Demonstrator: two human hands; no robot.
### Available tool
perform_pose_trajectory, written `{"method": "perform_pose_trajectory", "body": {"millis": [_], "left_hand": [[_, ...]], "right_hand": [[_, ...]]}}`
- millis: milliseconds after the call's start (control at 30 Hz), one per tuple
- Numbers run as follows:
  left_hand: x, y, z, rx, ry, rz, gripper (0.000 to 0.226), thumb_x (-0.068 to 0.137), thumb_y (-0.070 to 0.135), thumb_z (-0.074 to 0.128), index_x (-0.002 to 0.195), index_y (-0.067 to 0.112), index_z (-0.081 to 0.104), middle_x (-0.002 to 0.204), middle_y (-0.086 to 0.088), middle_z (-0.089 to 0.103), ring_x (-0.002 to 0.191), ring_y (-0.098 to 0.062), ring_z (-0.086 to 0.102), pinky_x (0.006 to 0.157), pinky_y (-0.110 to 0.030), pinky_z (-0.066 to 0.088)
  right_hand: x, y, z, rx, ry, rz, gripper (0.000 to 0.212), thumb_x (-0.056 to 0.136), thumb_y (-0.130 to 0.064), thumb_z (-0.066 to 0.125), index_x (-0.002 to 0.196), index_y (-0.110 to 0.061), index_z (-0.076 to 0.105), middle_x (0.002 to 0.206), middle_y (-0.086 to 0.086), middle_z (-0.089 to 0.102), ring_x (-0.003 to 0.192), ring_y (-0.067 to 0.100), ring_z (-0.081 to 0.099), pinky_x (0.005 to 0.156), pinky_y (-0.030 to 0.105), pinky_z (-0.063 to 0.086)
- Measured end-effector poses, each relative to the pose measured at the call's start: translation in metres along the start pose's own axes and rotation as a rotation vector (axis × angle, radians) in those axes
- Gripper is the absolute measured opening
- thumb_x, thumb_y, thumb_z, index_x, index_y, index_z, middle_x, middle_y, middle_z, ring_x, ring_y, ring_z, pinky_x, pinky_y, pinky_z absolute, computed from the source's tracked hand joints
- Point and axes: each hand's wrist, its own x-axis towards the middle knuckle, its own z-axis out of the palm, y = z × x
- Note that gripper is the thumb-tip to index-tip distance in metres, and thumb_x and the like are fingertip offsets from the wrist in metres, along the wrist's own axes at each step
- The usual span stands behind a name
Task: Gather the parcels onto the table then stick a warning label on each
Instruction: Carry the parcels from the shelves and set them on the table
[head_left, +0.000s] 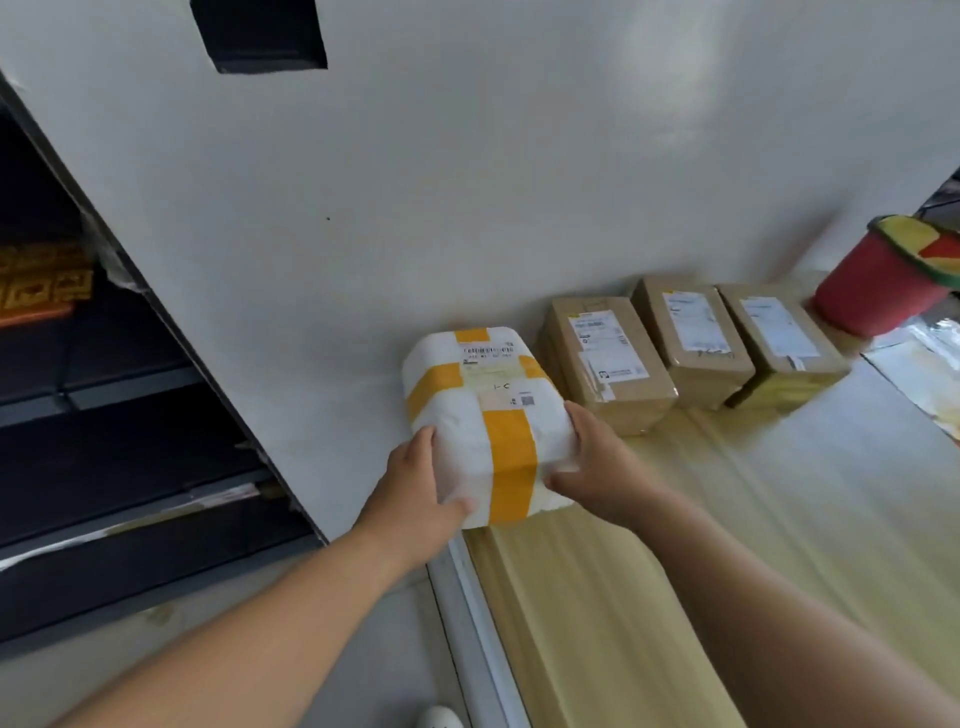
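a white wall (467, 182) fills the background, with a dark rectangular opening (260, 31) near its top. left of the wall, dark shelves (104, 415) run back into shadow, and an orange and yellow patterned item (36, 286) lies on one of them. a pale yellow wood-grain bench (675, 545) with a light metal edge runs along the foot of the wall.

the white parcel (483, 415), a soft bundle crossed by yellow tape with a printed shipping label on top, is at the bench's left end, close to the wall. its near end reaches past the bench edge; whether it rests on the bench or is held just above it cannot be told. the left grip (415, 483), a bare hand, holds the parcel's near left corner, thumb on top and fingers curled round the side. the right grip (597, 467) holds the near right corner in the same way.

just right of the parcel, three brown cardboard boxes stand in a row along the wall, each with a white label on top: the first box (608, 358), the middle box (696, 332) and the far box (779, 338), set side by side. beyond them stands a red round container (872, 280) with a green, yellow and red top. a shiny plastic sheet (924, 364) lies at the bench's right edge. the tip of a white shoe (439, 719) shows on the floor below.
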Motion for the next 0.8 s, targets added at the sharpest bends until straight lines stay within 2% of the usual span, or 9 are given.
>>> {"method": "perform_pose_trajectory", "body": {"millis": [100, 200, 333, 467, 600, 700, 800], "left_hand": [[0.010, 0.001, 0.013, 0.014, -0.038, -0.009, 0.093, 0.078, 0.043, 0.066, 0.146, 0.036, 0.002, 0.152, 0.006, 0.016, 0.135, -0.018, 0.030, 0.100, -0.031, 0.034], [0.021, 0.009, 0.020, 0.060, -0.056, 0.033, 0.095, 0.078, 0.043, 0.066, 0.147, 0.033, 0.001, 0.153, 0.006, 0.015, 0.135, -0.018, 0.030, 0.100, -0.029, 0.033], [0.037, 0.021, 0.024, 0.117, -0.105, 0.059, 0.093, 0.078, 0.046, 0.066, 0.147, 0.027, 0.007, 0.152, 0.003, 0.019, 0.134, -0.020, 0.031, 0.103, -0.033, 0.036], [0.042, 0.025, 0.019, 0.227, -0.177, 0.080, 0.092, 0.078, 0.053, 0.062, 0.148, 0.023, 0.011, 0.155, 0.004, 0.017, 0.139, -0.019, 0.024, 0.107, -0.035, 0.029], [0.033, 0.023, -0.008, 0.273, -0.031, 0.123, 0.092, 0.080, 0.056, 0.058, 0.149, 0.022, 0.008, 0.156, 0.002, 0.016, 0.142, -0.021, 0.016, 0.110, -0.038, 0.023], [0.019, 0.018, -0.046, 0.237, 0.157, 0.185, 0.083, 0.082, 0.053, 0.058, 0.148, 0.022, 0.017, 0.152, 0.000, 0.027, 0.138, -0.021, 0.025, 0.107, -0.037, 0.028], [-0.004, 0.007, -0.095, 0.230, 0.291, 0.222, 0.078, 0.084, 0.049, 0.058, 0.147, 0.020, 0.021, 0.150, -0.001, 0.029, 0.136, -0.019, 0.029, 0.108, -0.035, 0.029]], "right_hand": [[0.008, 0.014, 0.004, -0.154, 0.094, 0.027, 0.083, 0.078, -0.026, 0.072, 0.146, -0.020, 0.024, 0.144, 0.000, 0.040, 0.129, 0.020, 0.040, 0.099, 0.031, 0.037], [0.013, 0.025, 0.006, -0.190, 0.177, 0.050, 0.075, 0.084, -0.020, 0.067, 0.146, -0.014, 0.027, 0.147, 0.004, 0.037, 0.132, 0.021, 0.037, 0.104, 0.032, 0.033], [0.016, 0.030, 0.005, -0.214, 0.196, 0.100, 0.071, 0.086, -0.016, 0.063, 0.146, -0.013, 0.026, 0.148, 0.005, 0.034, 0.133, 0.023, 0.036, 0.104, 0.034, 0.033], [0.012, 0.022, 0.003, -0.245, 0.202, 0.123, 0.074, 0.082, -0.001, 0.050, 0.148, -0.013, 0.021, 0.152, 0.004, 0.027, 0.138, 0.022, 0.026, 0.108, 0.031, 0.027], [0.008, -0.011, 0.001, -0.305, 0.258, 0.015, 0.068, 0.087, -0.012, 0.053, 0.148, -0.013, 0.022, 0.154, 0.005, 0.025, 0.140, 0.021, 0.024, 0.110, 0.033, 0.024], [0.006, -0.051, 0.004, -0.336, 0.268, -0.096, 0.065, 0.092, -0.026, 0.055, 0.148, -0.014, 0.024, 0.155, 0.005, 0.022, 0.142, 0.020, 0.019, 0.113, 0.034, 0.019], [0.000, -0.101, 0.014, -0.376, 0.266, -0.215, 0.063, 0.094, -0.033, 0.052, 0.148, -0.016, 0.025, 0.156, 0.004, 0.021, 0.143, 0.020, 0.018, 0.114, 0.033, 0.017]]}}
